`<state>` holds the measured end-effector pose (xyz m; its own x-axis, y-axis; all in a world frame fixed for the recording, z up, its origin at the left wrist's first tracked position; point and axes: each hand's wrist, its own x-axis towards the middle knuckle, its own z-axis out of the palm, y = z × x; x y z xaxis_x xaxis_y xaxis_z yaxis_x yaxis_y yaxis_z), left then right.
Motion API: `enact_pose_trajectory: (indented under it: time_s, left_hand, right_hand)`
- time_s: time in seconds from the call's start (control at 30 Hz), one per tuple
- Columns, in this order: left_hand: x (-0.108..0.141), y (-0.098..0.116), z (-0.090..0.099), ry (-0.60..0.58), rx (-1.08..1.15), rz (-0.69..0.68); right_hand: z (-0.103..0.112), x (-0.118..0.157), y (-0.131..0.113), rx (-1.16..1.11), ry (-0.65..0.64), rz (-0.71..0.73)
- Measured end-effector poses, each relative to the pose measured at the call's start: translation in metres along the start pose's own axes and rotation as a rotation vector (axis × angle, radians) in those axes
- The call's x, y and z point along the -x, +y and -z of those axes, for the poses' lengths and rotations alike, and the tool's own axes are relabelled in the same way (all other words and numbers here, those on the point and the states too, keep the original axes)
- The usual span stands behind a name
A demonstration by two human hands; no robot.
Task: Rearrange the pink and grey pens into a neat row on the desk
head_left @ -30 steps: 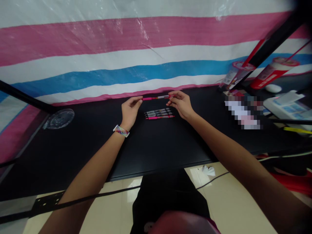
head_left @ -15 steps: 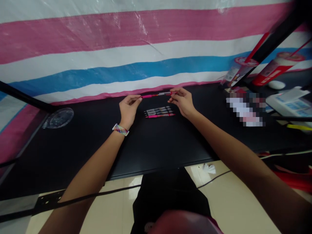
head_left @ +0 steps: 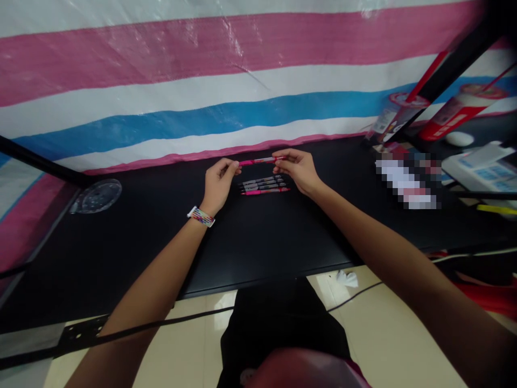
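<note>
1. Black desk (head_left: 266, 231), striped tarp (head_left: 226, 81) behind.
2. Pinching pink-grip pen (head_left: 260, 160) with left hand (head_left: 218, 183) and right hand (head_left: 301, 171), opposite ends, probably for steadiness.
3. Held just past other pens (head_left: 264, 191), likely lined up for tidiness.

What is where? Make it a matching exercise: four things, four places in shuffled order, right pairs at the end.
Things
1. Farther pink pen
2. Multicoloured wristband
3. Clear round plastic piece
4. Crumpled white scrap

Places
A. On the tiled floor
B. On the black desk, well to the left of both hands
C. In the fingers of the left hand and the right hand
D. Around the left wrist

Pairs: 1-C, 2-D, 3-B, 4-A
</note>
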<state>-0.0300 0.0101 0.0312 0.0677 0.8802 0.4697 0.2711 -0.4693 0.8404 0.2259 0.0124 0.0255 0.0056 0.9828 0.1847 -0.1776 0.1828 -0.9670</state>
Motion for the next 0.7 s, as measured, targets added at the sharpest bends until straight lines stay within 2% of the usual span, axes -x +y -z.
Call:
enact_pose_trajectory:
  time_s: [0.2, 0.37, 0.53, 0.7]
  left_hand:
    - [0.0001, 0.0012, 0.0017, -0.045, -0.016, 0.003]
    - [-0.0012, -0.0065, 0.0021, -0.019, -0.024, 0.016]
    - [-0.0014, -0.0041, 0.0010, -0.059, 0.069, 0.007]
    - [-0.0007, -0.0022, -0.0016, -0.083, 0.120, 0.068]
  right_hand:
    - [0.0047, -0.0018, -0.0006, 0.050, -0.008, 0.051]
    - [0.0040, 0.0005, -0.0022, 0.075, -0.059, 0.084]
    - [0.0016, 0.0014, -0.0057, 0.009, -0.042, -0.001]
    - [-0.0022, 0.0038, -0.0074, -0.022, -0.046, -0.052]
